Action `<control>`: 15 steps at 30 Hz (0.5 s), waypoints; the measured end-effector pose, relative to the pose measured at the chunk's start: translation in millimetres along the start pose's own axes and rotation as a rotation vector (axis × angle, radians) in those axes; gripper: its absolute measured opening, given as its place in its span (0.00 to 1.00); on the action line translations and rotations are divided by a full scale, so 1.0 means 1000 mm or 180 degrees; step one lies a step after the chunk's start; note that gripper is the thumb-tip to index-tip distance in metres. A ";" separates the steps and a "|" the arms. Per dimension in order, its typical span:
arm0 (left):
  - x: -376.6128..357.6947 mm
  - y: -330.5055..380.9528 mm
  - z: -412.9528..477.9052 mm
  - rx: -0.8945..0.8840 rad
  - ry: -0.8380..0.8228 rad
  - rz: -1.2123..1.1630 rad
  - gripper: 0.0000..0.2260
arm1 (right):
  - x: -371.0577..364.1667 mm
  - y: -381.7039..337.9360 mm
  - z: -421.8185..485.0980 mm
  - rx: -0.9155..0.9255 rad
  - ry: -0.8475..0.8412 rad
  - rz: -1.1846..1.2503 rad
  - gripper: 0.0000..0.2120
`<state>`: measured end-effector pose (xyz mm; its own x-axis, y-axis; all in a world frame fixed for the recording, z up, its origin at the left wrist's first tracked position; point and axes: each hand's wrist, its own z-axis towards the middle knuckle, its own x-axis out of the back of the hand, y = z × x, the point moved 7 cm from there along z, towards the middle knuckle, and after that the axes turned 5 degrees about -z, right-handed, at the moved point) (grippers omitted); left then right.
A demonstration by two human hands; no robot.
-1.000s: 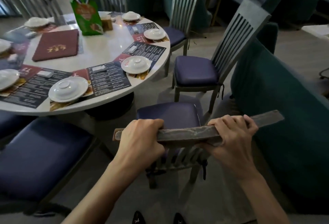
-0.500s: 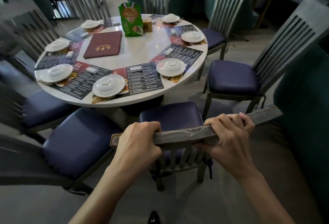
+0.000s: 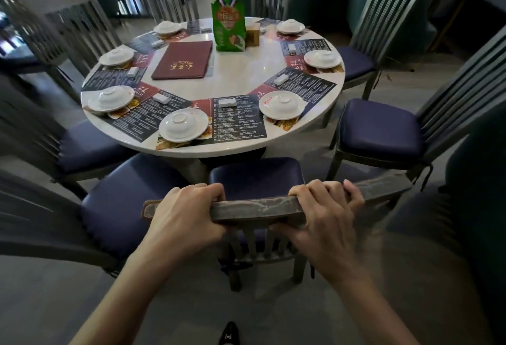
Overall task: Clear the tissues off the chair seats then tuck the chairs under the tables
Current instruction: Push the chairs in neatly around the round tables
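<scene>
A grey slatted chair with a blue seat cushion (image 3: 257, 177) stands in front of me, facing the round white table (image 3: 235, 73). My left hand (image 3: 186, 216) grips the left part of its worn top rail (image 3: 257, 207). My right hand (image 3: 325, 216) grips the same rail further right, fingers curled over the top. The front of the seat reaches the table's edge. No tissue shows on this seat or on the neighbouring blue seats.
More blue-seated chairs ring the table: one close at my left (image 3: 120, 202), one at my right (image 3: 380, 128), others behind. The table holds plates with upturned bowls, paper menus, a red menu book (image 3: 183, 60) and a green stand (image 3: 228, 25). A teal sofa (image 3: 482, 194) is at right.
The chair I hold has moved toward the table, its seat now at the table's edge. My view has swung left, so the whole table is centred. Both hands keep their grip.
</scene>
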<state>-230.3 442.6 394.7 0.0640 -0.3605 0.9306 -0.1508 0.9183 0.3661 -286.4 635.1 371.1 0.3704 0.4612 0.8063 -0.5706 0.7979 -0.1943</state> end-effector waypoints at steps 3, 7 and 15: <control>0.002 0.002 -0.005 0.0088 0.0319 -0.0038 0.20 | 0.000 0.001 -0.002 0.0039 -0.0012 0.0001 0.23; 0.000 0.005 -0.010 0.0131 0.0485 -0.0007 0.22 | -0.001 0.004 0.000 0.0135 -0.0035 0.0082 0.23; -0.003 0.007 -0.005 0.0170 0.0742 0.0590 0.26 | -0.007 0.005 0.009 0.0267 -0.0089 0.0135 0.24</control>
<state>-227.0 450.8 394.5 0.2542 -0.1345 0.9578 -0.2323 0.9528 0.1954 -298.3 632.7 369.4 0.3246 0.4820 0.8138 -0.6451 0.7421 -0.1821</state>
